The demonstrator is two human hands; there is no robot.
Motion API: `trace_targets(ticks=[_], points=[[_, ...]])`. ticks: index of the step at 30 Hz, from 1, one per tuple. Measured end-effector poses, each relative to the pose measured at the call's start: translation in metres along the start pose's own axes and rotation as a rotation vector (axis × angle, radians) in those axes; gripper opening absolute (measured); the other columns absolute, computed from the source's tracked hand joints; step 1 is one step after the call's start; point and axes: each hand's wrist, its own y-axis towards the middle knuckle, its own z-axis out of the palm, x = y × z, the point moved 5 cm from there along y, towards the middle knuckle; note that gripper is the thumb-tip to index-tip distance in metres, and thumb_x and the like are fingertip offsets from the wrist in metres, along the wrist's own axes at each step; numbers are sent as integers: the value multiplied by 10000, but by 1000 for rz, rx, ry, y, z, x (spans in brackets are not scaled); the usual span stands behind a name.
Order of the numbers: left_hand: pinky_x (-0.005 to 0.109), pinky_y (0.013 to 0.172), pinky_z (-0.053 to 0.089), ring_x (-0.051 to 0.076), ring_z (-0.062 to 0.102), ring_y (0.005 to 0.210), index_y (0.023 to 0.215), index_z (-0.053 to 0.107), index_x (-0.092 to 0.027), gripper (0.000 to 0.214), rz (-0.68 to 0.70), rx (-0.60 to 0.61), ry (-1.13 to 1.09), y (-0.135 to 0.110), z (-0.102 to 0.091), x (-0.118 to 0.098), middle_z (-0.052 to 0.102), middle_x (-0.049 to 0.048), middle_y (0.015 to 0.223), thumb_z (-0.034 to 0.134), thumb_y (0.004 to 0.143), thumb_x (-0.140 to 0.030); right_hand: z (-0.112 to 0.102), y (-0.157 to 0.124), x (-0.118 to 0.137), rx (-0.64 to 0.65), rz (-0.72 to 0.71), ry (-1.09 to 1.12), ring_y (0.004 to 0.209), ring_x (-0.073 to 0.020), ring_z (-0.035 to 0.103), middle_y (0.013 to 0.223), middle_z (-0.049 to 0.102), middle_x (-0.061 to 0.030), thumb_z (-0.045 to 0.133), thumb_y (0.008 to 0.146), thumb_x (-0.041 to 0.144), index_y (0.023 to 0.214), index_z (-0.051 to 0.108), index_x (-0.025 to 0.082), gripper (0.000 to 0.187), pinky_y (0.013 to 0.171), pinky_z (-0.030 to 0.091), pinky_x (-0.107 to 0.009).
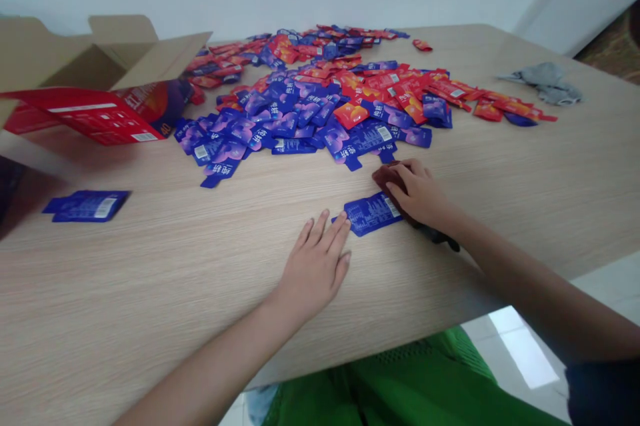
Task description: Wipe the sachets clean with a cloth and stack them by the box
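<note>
A blue printed pouch [371, 214] lies flat on the table in front of me, its barcode end toward the right. My left hand [317, 259] rests palm down with its fingers stretched out, the fingertips on the pouch's narrow left end. My right hand [417, 193] is closed over a dark maroon cloth [387, 178] at the pouch's right end. The cloth and hand cover part of that end. A dark piece sticks out below my right wrist; I cannot tell whether it belongs to the cloth.
Beyond my hands spreads a heap of blue pouches [300, 109] and red pouches [395, 86]. An open cardboard box [120, 113] stands at the left, with a few blue pouches [90, 206] in front. A grey cloth [547, 83] lies at the right. The table's front edge is close to me.
</note>
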Motion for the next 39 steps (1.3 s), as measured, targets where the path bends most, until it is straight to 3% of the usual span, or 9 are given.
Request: trace_targets(ticks=[3, 6, 9, 12, 24, 30, 34, 37, 39], points=[[479, 1188, 232, 276, 200, 1475, 1502, 311, -160, 533, 5, 2, -3, -1, 0, 0, 276, 42, 1593, 324, 1007, -359, -14, 9, 13, -90, -11, 103, 1074, -290, 537, 1182, 566, -139, 473, 900, 310, 1130, 632, 173, 312, 929, 442, -456], [490, 1183, 240, 285, 209, 1472, 1497, 317, -155, 533, 9, 2, 5, 0, 0, 0, 284, 52, 1590, 334, 1003, -355, -25, 7, 52, -175, -95, 168, 1093, -269, 526, 1213, 552, -137, 467, 918, 305, 1130, 629, 167, 300, 947, 424, -428], [497, 1181, 242, 298, 238, 1462, 1453, 394, -143, 509, 4, -15, 15, 1, 0, 0, 376, 88, 1546, 350, 997, -363, -14, -3, 97, -65, -220, 121, 1069, -269, 515, 1236, 546, -117, 451, 938, 309, 1148, 622, 206, 290, 886, 419, -421], [493, 1184, 235, 305, 265, 1451, 1412, 447, -122, 493, -6, -12, 17, 2, 0, 1, 454, 115, 1491, 359, 991, -363, 3, -13, 115, 29, -264, -5, 1027, -274, 503, 1257, 549, -103, 432, 954, 314, 1169, 615, 229, 294, 844, 396, -423], [484, 1189, 233, 283, 203, 1475, 1497, 329, -162, 537, -6, 6, -9, 2, 0, -1, 285, 44, 1590, 350, 994, -351, 4, -17, 44, -33, -15, -145, 1010, -314, 515, 1288, 528, -150, 386, 961, 365, 1222, 578, 204, 362, 816, 416, -455], [485, 1184, 236, 286, 208, 1472, 1499, 320, -154, 536, -7, -5, -3, 0, 1, -1, 282, 41, 1591, 341, 998, -343, -1, -12, 10, 32, -15, -113, 1052, -318, 524, 1294, 520, -162, 406, 945, 343, 1234, 567, 177, 370, 849, 445, -468], [480, 1185, 230, 284, 206, 1472, 1503, 308, -156, 540, -2, -14, -2, 0, 2, 0, 272, 40, 1595, 332, 1002, -356, -21, -5, 16, -38, -15, -61, 1073, -307, 530, 1264, 543, -149, 405, 951, 326, 1210, 595, 182, 352, 882, 450, -469], [481, 1187, 224, 283, 197, 1475, 1507, 298, -161, 545, 2, -20, 5, 0, 2, 0, 262, 39, 1599, 329, 1003, -364, -34, -3, 45, -174, -75, 5, 1094, -298, 519, 1290, 525, -154, 410, 956, 317, 1186, 605, 170, 335, 906, 440, -459], [481, 1188, 222, 284, 198, 1475, 1505, 305, -163, 542, 3, -25, 14, 0, 2, 0, 271, 41, 1597, 323, 1004, -369, -30, -4, 70, -160, -143, 37, 1092, -289, 515, 1285, 526, -146, 406, 963, 320, 1183, 608, 173, 332, 898, 435, -440]])
